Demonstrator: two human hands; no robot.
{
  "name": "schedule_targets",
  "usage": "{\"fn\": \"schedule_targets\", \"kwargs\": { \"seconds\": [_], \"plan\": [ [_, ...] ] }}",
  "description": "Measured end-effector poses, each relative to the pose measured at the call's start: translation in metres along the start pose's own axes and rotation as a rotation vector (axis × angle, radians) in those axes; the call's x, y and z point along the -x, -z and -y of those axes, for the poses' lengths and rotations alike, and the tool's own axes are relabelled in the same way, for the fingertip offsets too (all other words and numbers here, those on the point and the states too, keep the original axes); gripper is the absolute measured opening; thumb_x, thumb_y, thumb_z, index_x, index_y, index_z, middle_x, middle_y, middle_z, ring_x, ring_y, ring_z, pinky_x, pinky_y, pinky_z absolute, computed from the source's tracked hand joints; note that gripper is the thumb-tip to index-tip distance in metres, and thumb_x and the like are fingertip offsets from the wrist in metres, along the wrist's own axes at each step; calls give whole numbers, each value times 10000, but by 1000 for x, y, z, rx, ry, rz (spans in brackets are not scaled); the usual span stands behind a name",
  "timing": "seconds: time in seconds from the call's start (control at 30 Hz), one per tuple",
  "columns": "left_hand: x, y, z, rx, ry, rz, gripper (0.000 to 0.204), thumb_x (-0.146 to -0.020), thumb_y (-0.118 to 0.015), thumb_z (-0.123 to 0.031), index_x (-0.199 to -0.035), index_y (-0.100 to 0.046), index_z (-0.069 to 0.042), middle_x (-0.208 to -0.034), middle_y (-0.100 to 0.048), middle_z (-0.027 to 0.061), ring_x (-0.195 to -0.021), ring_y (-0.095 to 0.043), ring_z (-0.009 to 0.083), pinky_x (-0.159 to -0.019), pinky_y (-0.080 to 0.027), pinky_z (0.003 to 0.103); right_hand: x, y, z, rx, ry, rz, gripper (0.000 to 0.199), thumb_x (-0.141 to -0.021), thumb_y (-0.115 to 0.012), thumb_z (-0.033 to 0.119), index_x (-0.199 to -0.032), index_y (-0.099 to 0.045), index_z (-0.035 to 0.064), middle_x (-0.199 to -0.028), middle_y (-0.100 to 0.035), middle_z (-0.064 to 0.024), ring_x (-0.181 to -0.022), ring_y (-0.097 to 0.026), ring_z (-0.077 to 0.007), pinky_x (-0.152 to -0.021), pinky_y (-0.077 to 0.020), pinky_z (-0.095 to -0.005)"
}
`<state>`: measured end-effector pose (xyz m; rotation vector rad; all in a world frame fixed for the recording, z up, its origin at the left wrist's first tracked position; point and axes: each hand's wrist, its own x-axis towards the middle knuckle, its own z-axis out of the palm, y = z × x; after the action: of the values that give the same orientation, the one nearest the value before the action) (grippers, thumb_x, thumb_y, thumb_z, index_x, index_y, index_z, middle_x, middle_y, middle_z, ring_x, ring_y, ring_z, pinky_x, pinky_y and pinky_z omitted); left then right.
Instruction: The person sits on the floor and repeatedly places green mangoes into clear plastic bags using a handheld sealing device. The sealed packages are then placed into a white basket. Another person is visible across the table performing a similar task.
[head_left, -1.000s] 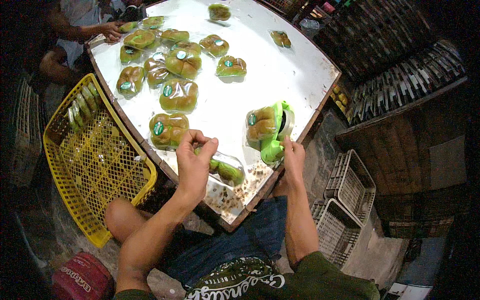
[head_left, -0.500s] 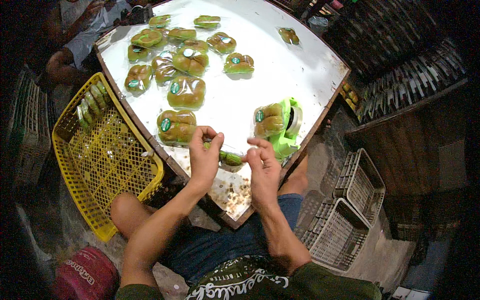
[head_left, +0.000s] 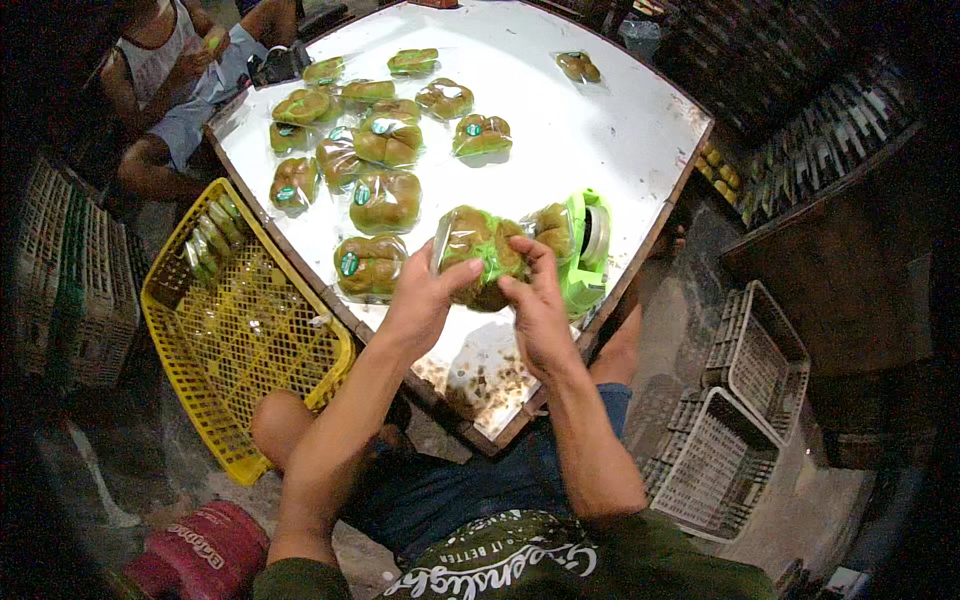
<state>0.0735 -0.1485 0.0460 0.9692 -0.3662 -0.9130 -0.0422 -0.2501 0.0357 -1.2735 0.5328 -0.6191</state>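
Note:
Between my hands is a pack of brown-and-green bread buns (head_left: 470, 238) in clear plastic, tilted up off the table. My left hand (head_left: 425, 300) grips its left side, thumb across the front and fingers mostly hidden behind. On the right side, my right hand (head_left: 540, 305) holds the plastic with thumb and forefinger. Just beyond the right hand sits another bread pack (head_left: 553, 228), partly hidden, against a bright green tape dispenser (head_left: 586, 255). A bread pack with a round green sticker (head_left: 370, 268) rests left of my left hand.
Several more wrapped bread packs (head_left: 385, 200) lie on the white table (head_left: 570, 140). A yellow crate (head_left: 245, 330) with a few packs stands left; pale crates (head_left: 720, 460) are on the floor at right. Another person (head_left: 190, 80) sits at the far left.
The bread pack has come up from its low, edge-on position and its broad face now shows. My right hand has closed on its side. The view has shifted slightly.

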Motion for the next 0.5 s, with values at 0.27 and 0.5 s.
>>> {"fn": "schedule_targets", "kwargs": {
  "seconds": [0.27, 0.5],
  "plan": [
    [-84, -9, 62, -432, 41, -65, 687, -855, -682, -411, -1330, -476, 41, -1279, -545, 190, -1221, -486, 298, -1079, -354, 417, 34, 58, 25, 122, 4, -181, 231, -976, -562, 155, -1161, -549, 17, -1126, -588, -79, -1016, -590, -162, -900, -459, -301],
    [-25, 106, -9, -2076, 328, -169, 1365, -562, -903, -458, -1518, -58, 28, -1519, -251, 277, -1412, -211, 455, -1154, -227, 530, 68, 71, -10, 193, -91, -86, 229, -928, -628, 149, -1095, -577, 0, -1050, -642, -104, -951, -624, -187, -865, -497, -320]
  ]
}}
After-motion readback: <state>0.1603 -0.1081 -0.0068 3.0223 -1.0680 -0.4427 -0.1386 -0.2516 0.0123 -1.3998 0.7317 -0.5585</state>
